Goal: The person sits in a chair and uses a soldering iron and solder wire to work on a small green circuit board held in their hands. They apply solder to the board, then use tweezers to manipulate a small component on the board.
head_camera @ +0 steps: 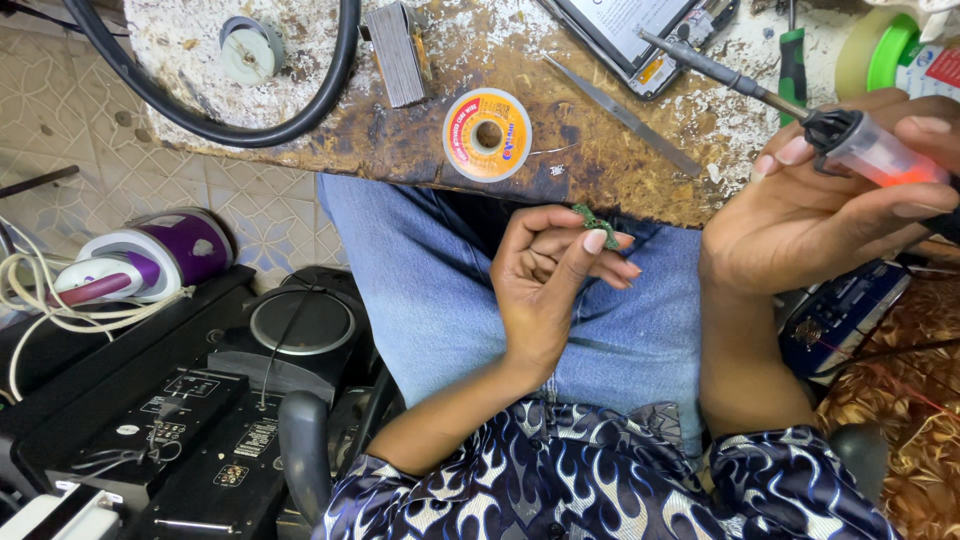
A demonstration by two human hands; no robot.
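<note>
Your right hand (800, 220) wraps the soldering iron (790, 100), tip lifted over the counter (400, 130) and clear of any work. Your left hand (550, 285) sits over your lap, thumb and fingers pinching a small green part (592, 222). It looks like the positioning step: the next move calls for steadying the part where the tip can reach it, fingers clear of the heat, with the solder spool (487, 134) near.

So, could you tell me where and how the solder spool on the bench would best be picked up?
Probably by its rim, from above: the solder spool lies flat on the bench, round face and centre hole up, with bare wood around it. A thumb and finger across opposite edges should fit; the tweezers lie clear to its right.
</note>
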